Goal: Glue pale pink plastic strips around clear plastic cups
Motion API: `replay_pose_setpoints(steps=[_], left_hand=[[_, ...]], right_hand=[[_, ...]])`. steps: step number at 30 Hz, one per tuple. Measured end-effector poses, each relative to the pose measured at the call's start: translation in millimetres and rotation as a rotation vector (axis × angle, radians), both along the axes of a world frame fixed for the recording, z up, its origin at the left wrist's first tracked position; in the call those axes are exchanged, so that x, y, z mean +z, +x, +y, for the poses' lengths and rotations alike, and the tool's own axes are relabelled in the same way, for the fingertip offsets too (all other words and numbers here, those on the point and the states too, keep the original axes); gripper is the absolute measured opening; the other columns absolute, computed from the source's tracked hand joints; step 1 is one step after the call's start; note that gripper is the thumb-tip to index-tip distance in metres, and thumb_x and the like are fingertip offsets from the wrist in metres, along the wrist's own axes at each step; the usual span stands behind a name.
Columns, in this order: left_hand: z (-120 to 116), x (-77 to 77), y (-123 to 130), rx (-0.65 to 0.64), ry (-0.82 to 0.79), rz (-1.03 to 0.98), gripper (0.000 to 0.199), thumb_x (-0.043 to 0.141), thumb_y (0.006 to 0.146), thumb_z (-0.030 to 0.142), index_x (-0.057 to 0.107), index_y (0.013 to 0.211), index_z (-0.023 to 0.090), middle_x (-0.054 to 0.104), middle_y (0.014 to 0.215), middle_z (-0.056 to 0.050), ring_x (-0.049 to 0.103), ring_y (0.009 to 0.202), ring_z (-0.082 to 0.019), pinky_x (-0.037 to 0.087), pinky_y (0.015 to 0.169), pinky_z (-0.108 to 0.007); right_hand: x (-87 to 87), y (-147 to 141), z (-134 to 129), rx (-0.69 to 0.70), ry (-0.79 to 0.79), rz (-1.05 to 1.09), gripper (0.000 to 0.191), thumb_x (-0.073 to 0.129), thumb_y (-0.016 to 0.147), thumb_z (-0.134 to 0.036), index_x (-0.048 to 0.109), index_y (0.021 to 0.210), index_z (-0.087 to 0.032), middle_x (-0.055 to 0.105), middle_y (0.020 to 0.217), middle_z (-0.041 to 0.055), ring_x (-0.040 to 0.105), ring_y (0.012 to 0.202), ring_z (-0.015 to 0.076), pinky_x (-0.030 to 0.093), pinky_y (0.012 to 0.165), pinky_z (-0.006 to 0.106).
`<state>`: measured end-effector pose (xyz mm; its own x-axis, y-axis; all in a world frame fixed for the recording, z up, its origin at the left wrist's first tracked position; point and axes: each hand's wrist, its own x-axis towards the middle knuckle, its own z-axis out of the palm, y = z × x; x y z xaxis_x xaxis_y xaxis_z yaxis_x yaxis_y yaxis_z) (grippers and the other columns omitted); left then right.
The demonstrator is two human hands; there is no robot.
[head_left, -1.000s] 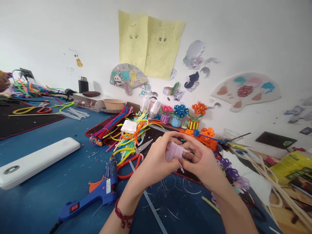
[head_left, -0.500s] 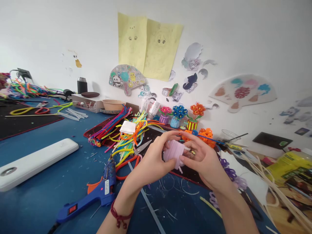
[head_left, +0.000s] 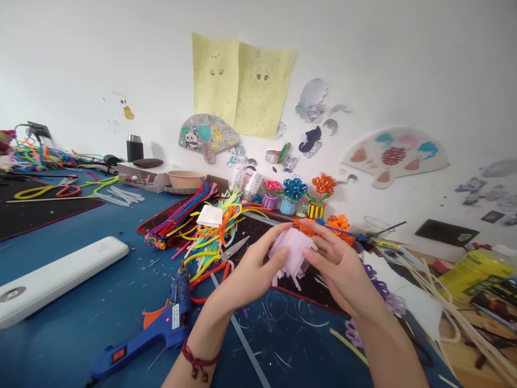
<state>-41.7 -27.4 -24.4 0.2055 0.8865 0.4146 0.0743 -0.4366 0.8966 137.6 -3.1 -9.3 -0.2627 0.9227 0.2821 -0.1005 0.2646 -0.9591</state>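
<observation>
Work position: a lilac pipe-cleaner piece [head_left: 294, 249] is raised above the dark mat, between the two hands; clock directions below are taken from it. The left hand [head_left: 256, 261] holds it at its 9 o'clock side, thumb pressed across the face. The right hand [head_left: 341, 267] holds it at the 3 o'clock side in a looser curl, thumb at the edge; the far fingertips are partly hidden. State of work: judged part-way. The visible face is covered with closely set lilac strands. Short ends project unevenly at 6 o'clock and have not been made flush; no flower is seen on the piece. The reverse and the interior cannot be inspected. Surroundings: the glue gun [head_left: 176, 310], indicator lit, lies at 8 o'clock; the scissors [head_left: 236, 248] lie open at 9 o'clock, next to the loose pipe cleaners [head_left: 208, 245]. Three assembled potted flowers stand at 11, 12 and 1 o'clock: pink [head_left: 270, 198], blue [head_left: 291, 199] and orange [head_left: 319, 199]. Orange flower parts [head_left: 340, 225] are at 2 o'clock, purple looped parts [head_left: 375, 281] at 4 o'clock.
</observation>
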Motion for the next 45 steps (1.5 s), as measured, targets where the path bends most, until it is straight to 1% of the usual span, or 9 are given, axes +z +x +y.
replay_pose_setpoints(steps=[5, 8, 11, 16, 22, 29, 36, 41, 45], left_hand=[[-1, 1.4, 8, -0.006, -0.143, -0.108, 0.052, 0.05, 0.096, 0.041, 0.042, 0.144, 0.023, 0.049, 0.148, -0.008, 0.05, 0.128, -0.023, 0.04, 0.107, -0.037], [-4, 3.3, 11, -0.016, -0.249, -0.145, 0.053, 0.053, 0.094, 0.042, 0.044, 0.143, 0.023, 0.063, 0.126, -0.008, 0.059, 0.11, -0.023, 0.047, 0.096, -0.037], [-6, 5.3, 12, 0.0, -0.28, -0.165, 0.052, 0.056, 0.092, 0.041, 0.046, 0.14, 0.023, 0.068, 0.104, -0.006, 0.06, 0.104, -0.023, 0.048, 0.089, -0.036], [-5, 9.3, 12, -0.012, -0.292, -0.229, 0.056, 0.061, 0.089, 0.042, 0.046, 0.139, 0.022, 0.068, 0.098, -0.005, 0.061, 0.091, -0.02, 0.047, 0.08, -0.032], [-4, 6.9, 12, 0.018, -0.291, -0.23, 0.057, 0.062, 0.088, 0.044, 0.047, 0.138, 0.022, 0.065, 0.083, -0.002, 0.057, 0.072, -0.015, 0.043, 0.069, -0.029], [-3, 5.6, 13, 0.015, -0.298, -0.25, 0.057, 0.062, 0.087, 0.043, 0.045, 0.138, 0.022, 0.062, 0.081, -0.001, 0.063, 0.081, -0.021, 0.047, 0.079, -0.036], [-1, 5.6, 13, 0.047, -0.295, -0.262, 0.051, 0.061, 0.088, 0.043, 0.049, 0.132, 0.022, 0.063, 0.079, 0.0, 0.06, 0.074, -0.018, 0.046, 0.075, -0.032], [0, 5.1, 13, 0.066, -0.28, -0.259, 0.052, 0.06, 0.087, 0.046, 0.05, 0.13, 0.019, 0.064, 0.079, -0.001, 0.058, 0.071, -0.016, 0.045, 0.071, -0.029], [0, 5.4, 13, 0.075, -0.281, -0.274, 0.053, 0.06, 0.086, 0.046, 0.05, 0.129, 0.018, 0.066, 0.08, -0.002, 0.057, 0.069, -0.015, 0.045, 0.069, -0.028]], right_hand=[[1.5, -2, 0, -0.006, -0.026, 0.065, 0.059, 0.082, 0.072, -0.043, 0.06, 0.123, -0.023, 0.068, 0.088, 0.0046, 0.064, 0.093, 0.0232, 0.053, 0.074, 0.031], [2.0, -2, -1, 0.015, -0.043, 0.073, 0.058, 0.083, 0.071, -0.039, 0.06, 0.122, -0.024, 0.067, 0.09, 0.0042, 0.064, 0.09, 0.0215, 0.053, 0.071, 0.029], [1.8, -1, -3, 0.056, -0.004, 0.05, 0.065, 0.086, 0.068, -0.034, 0.058, 0.126, -0.026, 0.065, 0.1, 0.0044, 0.064, 0.089, 0.0204, 0.054, 0.075, 0.031], [0.8, 0, -4, 0.151, 0.053, 0.026, 0.076, 0.087, 0.066, -0.03, 0.052, 0.133, -0.029, 0.061, 0.102, 0.0038, 0.063, 0.094, 0.0221, 0.054, 0.084, 0.035], [0.2, -2, -4, 0.123, 0.03, 0.019, 0.058, 0.078, 0.077, -0.034, 0.055, 0.13, -0.029, 0.058, 0.124, 0.0075, 0.061, 0.105, 0.0225, 0.055, 0.082, 0.031], [-0.6, -3, -5, 0.212, 0.033, 0.035, 0.07, 0.083, 0.072, -0.021, 0.051, 0.133, -0.03, 0.058, 0.128, 0.0069, 0.062, 0.104, 0.0198, 0.053, 0.086, 0.029], [-1.7, -2, -4, 0.247, 0.105, 0.034, 0.07, 0.084, 0.072, -0.02, 0.051, 0.133, -0.03, 0.056, 0.135, 0.0072, 0.06, 0.113, 0.0222, 0.052, 0.091, 0.031], [-2.7, -4, -3, 0.215, 0.145, -0.034, 0.062, 0.08, 0.076, -0.021, 0.053, 0.131, -0.029, 0.06, 0.126, 0.0061, 0.063, 0.103, 0.0195, 0.054, 0.085, 0.028], [-6.1, -4, -2, 0.148, 0.165, -0.151, 0.07, 0.08, 0.074, -0.023, 0.048, 0.137, -0.028, 0.059, 0.128, 0.0075, 0.062, 0.102, 0.0223, 0.055, 0.082, 0.032]])
